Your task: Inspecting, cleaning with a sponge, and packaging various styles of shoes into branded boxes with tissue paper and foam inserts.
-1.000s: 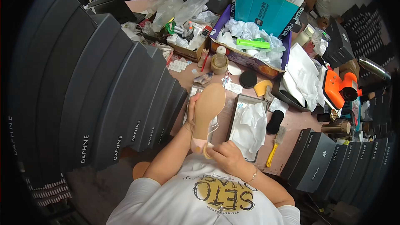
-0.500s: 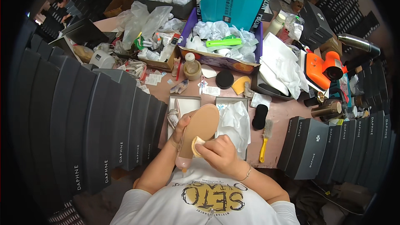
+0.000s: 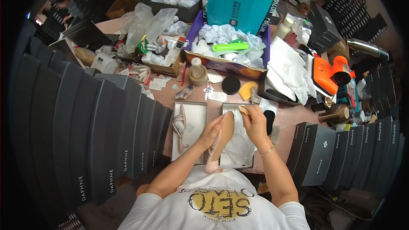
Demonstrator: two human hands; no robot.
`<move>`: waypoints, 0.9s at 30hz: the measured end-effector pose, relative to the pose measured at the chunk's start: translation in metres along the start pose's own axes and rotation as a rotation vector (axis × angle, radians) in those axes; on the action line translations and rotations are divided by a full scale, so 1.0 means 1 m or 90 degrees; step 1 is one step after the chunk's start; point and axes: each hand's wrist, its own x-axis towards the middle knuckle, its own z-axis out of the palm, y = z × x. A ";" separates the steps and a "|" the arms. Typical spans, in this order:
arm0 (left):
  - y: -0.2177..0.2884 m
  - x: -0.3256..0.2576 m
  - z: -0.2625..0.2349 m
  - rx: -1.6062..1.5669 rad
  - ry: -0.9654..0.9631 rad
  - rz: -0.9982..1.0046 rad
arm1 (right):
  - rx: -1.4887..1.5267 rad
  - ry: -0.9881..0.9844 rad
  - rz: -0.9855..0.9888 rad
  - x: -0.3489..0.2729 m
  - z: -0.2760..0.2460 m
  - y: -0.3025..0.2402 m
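My left hand [image 3: 210, 135] is closed round the side of a pale pink sandal [image 3: 224, 138], whose tan sole is tilted on edge and whose heel points toward my shirt. Just right of the toe, my right hand [image 3: 254, 122] pinches a small yellowish sponge [image 3: 243, 110], apart from the sole. Beneath them lies an open grey shoebox in two halves. White tissue paper [image 3: 237, 151] fills the right half [image 3: 245, 165]. In the left half [image 3: 195, 110] rests the other sandal [image 3: 179, 128], with silvery straps.
Tall stacks of dark shoeboxes [image 3: 115, 127] [image 3: 317, 153] flank me. Behind the box are a bottle [image 3: 196, 69], a black round tin [image 3: 231, 84], a yellow sponge [image 3: 247, 90] and a purple box [image 3: 230, 66] of crumpled paper. A black pad [image 3: 269, 121] and a brush [image 3: 275, 135] lie partly behind my right arm.
The sandal has moved right and turned, so its sole shows narrower. My right hand has lifted the sponge off the sole, moving up and right past the toe.
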 end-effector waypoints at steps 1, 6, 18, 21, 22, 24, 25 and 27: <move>-0.008 -0.002 -0.008 0.134 0.078 0.042 | 0.045 -0.011 0.053 -0.003 -0.005 -0.003; -0.057 -0.067 -0.072 0.571 0.431 0.128 | 0.076 -0.017 0.155 -0.044 -0.016 0.016; -0.022 -0.097 -0.113 0.431 0.190 -0.042 | 0.262 -0.150 0.171 -0.003 0.030 -0.029; 0.011 -0.105 -0.088 0.066 0.034 -0.139 | 0.302 -0.115 0.142 0.026 0.033 -0.031; 0.018 -0.108 -0.077 0.005 -0.002 -0.152 | 0.319 -0.113 0.139 0.030 0.040 -0.014; 0.033 -0.121 -0.051 -0.123 -0.048 -0.159 | 0.396 -0.165 0.196 0.032 0.039 -0.016; 0.031 -0.127 -0.044 -0.139 -0.031 -0.138 | 0.490 -0.180 0.262 0.027 0.040 -0.016; 0.015 -0.139 -0.029 -0.151 0.071 -0.103 | 0.690 -0.214 0.399 0.013 0.042 -0.014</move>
